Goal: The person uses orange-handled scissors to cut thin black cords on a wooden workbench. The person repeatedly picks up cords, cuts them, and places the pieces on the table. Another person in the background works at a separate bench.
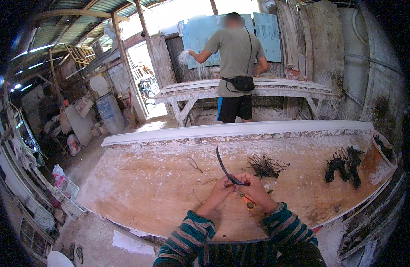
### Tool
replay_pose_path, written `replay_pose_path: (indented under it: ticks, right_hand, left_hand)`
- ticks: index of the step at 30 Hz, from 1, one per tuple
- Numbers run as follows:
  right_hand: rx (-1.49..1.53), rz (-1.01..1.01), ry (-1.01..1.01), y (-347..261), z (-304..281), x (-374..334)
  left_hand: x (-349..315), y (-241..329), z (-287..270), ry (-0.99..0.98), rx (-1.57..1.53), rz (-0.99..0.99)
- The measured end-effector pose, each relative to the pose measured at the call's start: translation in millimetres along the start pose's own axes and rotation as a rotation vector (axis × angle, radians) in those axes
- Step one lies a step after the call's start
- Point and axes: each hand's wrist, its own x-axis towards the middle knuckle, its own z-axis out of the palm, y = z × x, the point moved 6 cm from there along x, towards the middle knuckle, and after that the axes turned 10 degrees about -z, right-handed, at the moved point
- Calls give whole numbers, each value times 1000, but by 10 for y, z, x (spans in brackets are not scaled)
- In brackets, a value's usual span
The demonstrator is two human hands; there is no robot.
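My left hand point(221, 189) and my right hand point(254, 190) meet above the wooden tabletop point(156, 182), both with fingers closed on a dark, narrow, curved strip point(222, 163). One end of the strip rises out beyond my fingers toward the far side; its other end is hidden in them. Scissors with orange handles point(249, 203) lie just below my right hand, their blades partly covered. Beyond that hand sits a loose tangle of thin black cords point(265, 167). A thin loop of cord point(194, 164) rests left of it.
Knotted black bundles point(345, 165) lie at the right beside a dusty brown bucket point(379, 161). A long white moulding point(231, 130) runs along the table's far edge. Beyond it, another person point(238, 55) stands at a white workbench point(180, 93), holding pale fibres. A doorway opens at the left.
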Motion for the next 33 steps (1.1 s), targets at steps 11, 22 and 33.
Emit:
replay_pose_path:
  ticks: [11, 22, 33]
  right_hand:
    - [-98, 5, 74, -149, -70, 2]
    - [399, 169, 19, -138, 39, -41]
    - [254, 156, 152, -133, -38, -61]
  left_hand:
    - [-11, -21, -51, 68, -79, -91]
    - [-48, 82, -71, 171, -310, -79]
    - [-80, 64, 54, 65, -150, -142]
